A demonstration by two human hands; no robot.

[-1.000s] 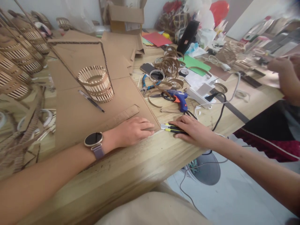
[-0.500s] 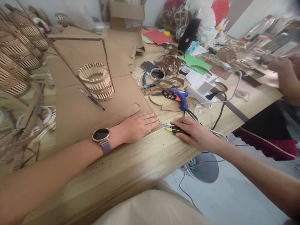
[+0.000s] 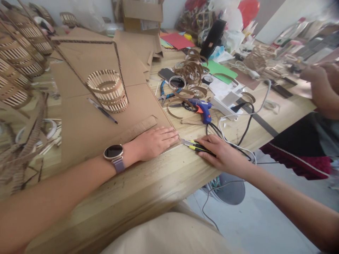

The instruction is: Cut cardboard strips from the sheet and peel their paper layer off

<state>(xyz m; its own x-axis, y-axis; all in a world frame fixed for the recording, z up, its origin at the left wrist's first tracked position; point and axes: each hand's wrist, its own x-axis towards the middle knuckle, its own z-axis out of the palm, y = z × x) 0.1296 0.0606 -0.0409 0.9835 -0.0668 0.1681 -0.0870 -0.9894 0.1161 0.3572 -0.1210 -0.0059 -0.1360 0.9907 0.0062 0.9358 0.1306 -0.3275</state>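
My left hand (image 3: 155,141), with a round watch (image 3: 113,152) on the wrist, lies flat with fingers stretched out on the near right corner of a large brown cardboard sheet (image 3: 100,121). My right hand (image 3: 221,153) rests on a yellow and black utility knife (image 3: 192,144) that lies on the wooden table (image 3: 164,176); its tip points at the cardboard's corner. The fingers curl over the knife's handle.
A round stick basket (image 3: 107,90) and a pen (image 3: 103,111) sit on the cardboard. A blue glue gun (image 3: 202,109), pliers (image 3: 165,93), cardboard rings, cables and coloured paper crowd the table beyond. More baskets stand at left. Another person's hands (image 3: 321,83) work at far right.
My left hand slid a little right along the cardboard's corner and its fingers stretched out. My right hand with the knife shifted slightly right.
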